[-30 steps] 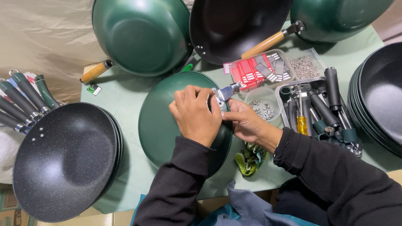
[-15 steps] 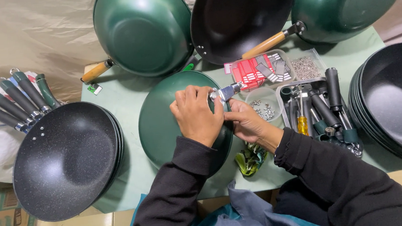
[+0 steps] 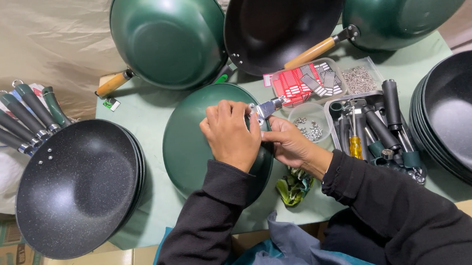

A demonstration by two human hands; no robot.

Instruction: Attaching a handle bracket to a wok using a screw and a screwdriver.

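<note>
A green pan [image 3: 192,135] lies upside down in the middle of the pale green table [image 3: 146,114], its round back facing up. A metal bracket [image 3: 267,109] sticks out from its rim at the upper right, so the pan's long axis runs from lower left to upper right and the bracket end points up and to the right, toward a box of red packets [image 3: 299,84].

The left hand [image 3: 230,135] lies across the right side of the pan, knuckles up, fingers curled and pressed together at the rim beside the bracket. The right hand [image 3: 289,142] comes in from the right, palm toward the pan, fingers closed against the rim just under the bracket; what it pinches, if anything, is hidden by the left hand. Both forearms in black sleeves slope up from the bottom edge.

Just right of the hands stands a clear tub of small metal washers [image 3: 313,128], then a tray of tools [image 3: 379,128]. A stack of black pans [image 3: 79,187] sits left, another stack [image 3: 462,122] at far right. Three finished pans with wooden handles lean along the back.
</note>
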